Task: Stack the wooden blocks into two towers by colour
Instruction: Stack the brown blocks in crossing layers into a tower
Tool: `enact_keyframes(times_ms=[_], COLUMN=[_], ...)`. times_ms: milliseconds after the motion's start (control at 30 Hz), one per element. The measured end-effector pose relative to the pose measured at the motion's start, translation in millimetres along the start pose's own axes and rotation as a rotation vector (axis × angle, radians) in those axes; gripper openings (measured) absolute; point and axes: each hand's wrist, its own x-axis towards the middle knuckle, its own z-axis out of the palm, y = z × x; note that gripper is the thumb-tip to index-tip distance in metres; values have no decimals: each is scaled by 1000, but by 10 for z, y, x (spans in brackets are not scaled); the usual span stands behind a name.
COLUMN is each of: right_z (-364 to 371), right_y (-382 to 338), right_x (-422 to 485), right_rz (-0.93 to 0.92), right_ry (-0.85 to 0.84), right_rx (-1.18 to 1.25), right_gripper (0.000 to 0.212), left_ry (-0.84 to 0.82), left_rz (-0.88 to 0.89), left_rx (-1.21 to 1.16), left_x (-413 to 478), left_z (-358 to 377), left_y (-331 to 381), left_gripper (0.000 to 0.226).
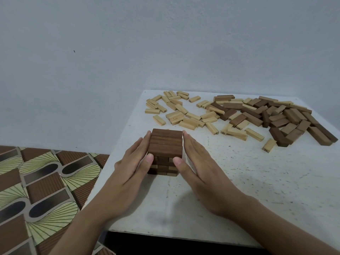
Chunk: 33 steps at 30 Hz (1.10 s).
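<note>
A short tower of dark brown blocks (pixel 166 144) stands near the table's front left, several layers high, with three dark blocks side by side on top. My left hand (pixel 134 162) presses flat against its left side with straight fingers and the thumb on the front face. My right hand (pixel 196 159) presses flat against its right side in the same way. Loose light blocks (pixel 176 111) lie scattered at the back middle. A heap of dark blocks mixed with light ones (pixel 279 116) lies at the back right.
The white speckled table (pixel 239 181) stands against a pale blue wall (pixel 128 52). Its left edge runs diagonally beside a patterned brown and green floor (pixel 36 181). The table's front edge is just below my forearms.
</note>
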Motion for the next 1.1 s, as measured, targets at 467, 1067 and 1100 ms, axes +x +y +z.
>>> enact_keyframes(times_ms=[467, 1067, 1100], right_z=[40, 65, 66], right_y=[-34, -24, -22], right_x=[0, 18, 18], right_rz=[-11, -15, -20], right_ry=[11, 11, 13], right_rx=[58, 2, 1], right_gripper=[68, 69, 69], left_ry=[42, 33, 36], left_rz=[41, 22, 21], left_rx=[-2, 42, 46], left_x=[-35, -9, -11], left_z=[30, 27, 28], left_y=[144, 39, 38], left_gripper=[55, 57, 57])
